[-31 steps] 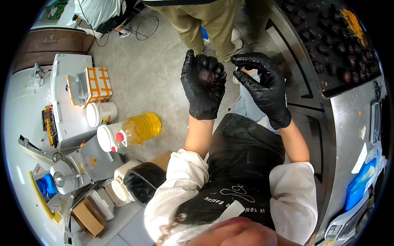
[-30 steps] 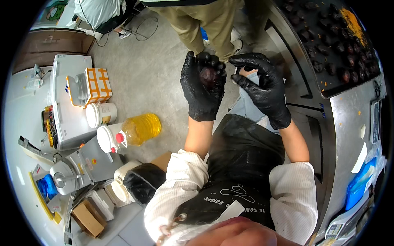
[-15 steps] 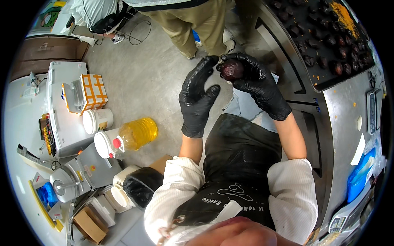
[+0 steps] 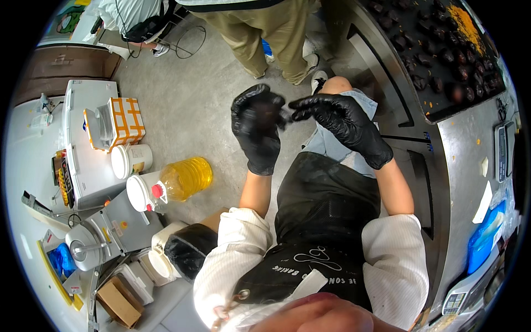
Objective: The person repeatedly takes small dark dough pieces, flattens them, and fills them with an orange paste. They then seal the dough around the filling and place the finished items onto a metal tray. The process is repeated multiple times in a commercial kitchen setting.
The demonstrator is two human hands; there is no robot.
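Observation:
Black gloves cover both my hands, raised in front of my dark apron. My left hand (image 4: 257, 124) is curled and smeared by motion; a dark reddish-brown ball (image 4: 267, 115) shows faintly within its fingers, mostly hidden by the glove and blur. Close by on the right, my right hand (image 4: 343, 122) has its fingers stretched out toward the left hand, holding nothing that I can see. At the upper right lies a dark tray (image 4: 430, 116) with many similar dark red-brown pieces and a heap of orange crumbs.
The steel counter (image 4: 464, 144) runs down my right side, with scales (image 4: 503, 149) and a blue bag (image 4: 487, 238) on it. A person in khaki trousers (image 4: 260, 39) stands ahead. A large oil bottle (image 4: 191, 178) and a white tub (image 4: 130, 161) are at left.
The dark red ball has passed from my right hand to my left. My left hand has curled and shifted slightly left; the right hand's fingers have straightened and lowered.

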